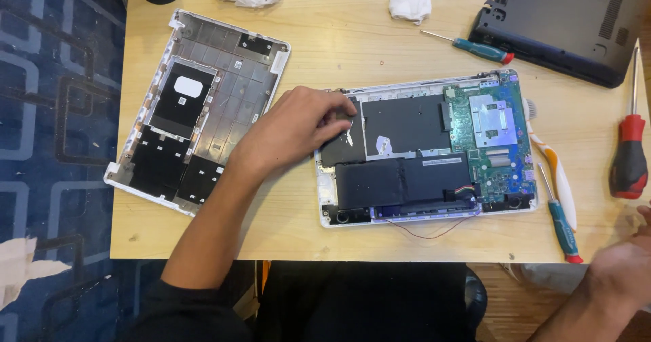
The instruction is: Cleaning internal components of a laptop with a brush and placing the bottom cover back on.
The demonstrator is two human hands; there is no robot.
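Reaching across from the lower left, the left hand lay palm down on the left end of the opened laptop base, its forearm slanting up over the table. Its fingers were curled and pressed on a thin black sheet at that end of the base; whether they pinched the sheet or only pressed it could not be told, since the fingertips hid the contact. The right hand hung low at the frame's right corner, off the table edge, blurred and cut off, so its grip could not be made out.

Inside the base, a black battery lay along the near side and a green circuit board filled the right end. A thin red wire looped out under the near edge. The removed white bottom cover lay inside-up, well apart to the left. Near the base's right side lay a white and orange brush and a teal-handled screwdriver; a red-handled screwdriver lay farther right. Another teal screwdriver, two crumpled white tissues and a dark laptop, partly cropped, occupied the far side.
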